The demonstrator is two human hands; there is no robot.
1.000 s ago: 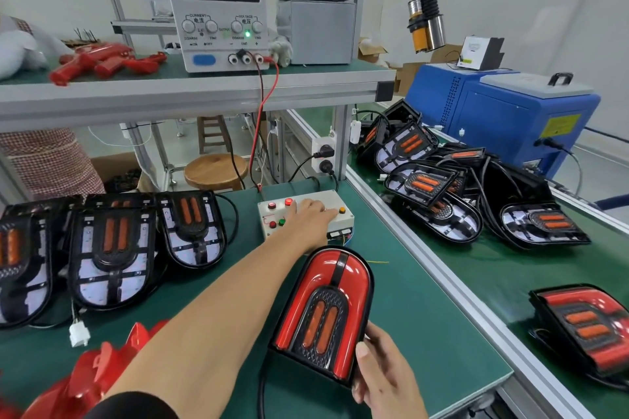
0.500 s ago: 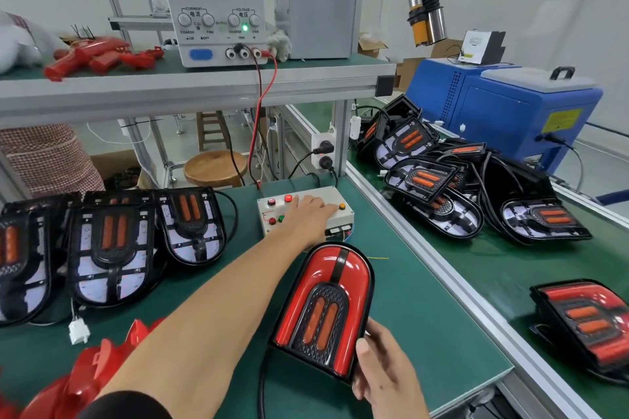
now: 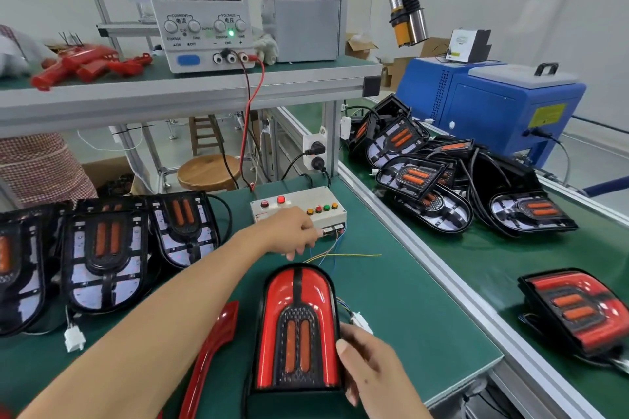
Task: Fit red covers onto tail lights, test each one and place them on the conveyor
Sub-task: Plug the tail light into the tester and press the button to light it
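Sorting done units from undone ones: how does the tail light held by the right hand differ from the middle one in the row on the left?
The held light wears a red cover; the middle light is bare, its white board and black frame exposed. The held light is gripped at its edge by the right hand; the middle light lies untouched in its row. The held light's plug sits at its right side; the middle light's white plug trails in front. Both share the arched shape and twin orange bars.

Glossy red plastic cover [image 3: 299, 296] on a matt green mat [image 3: 408, 316]; brushed aluminium rail [image 3: 442, 275]; wooden stool [image 3: 207, 172].
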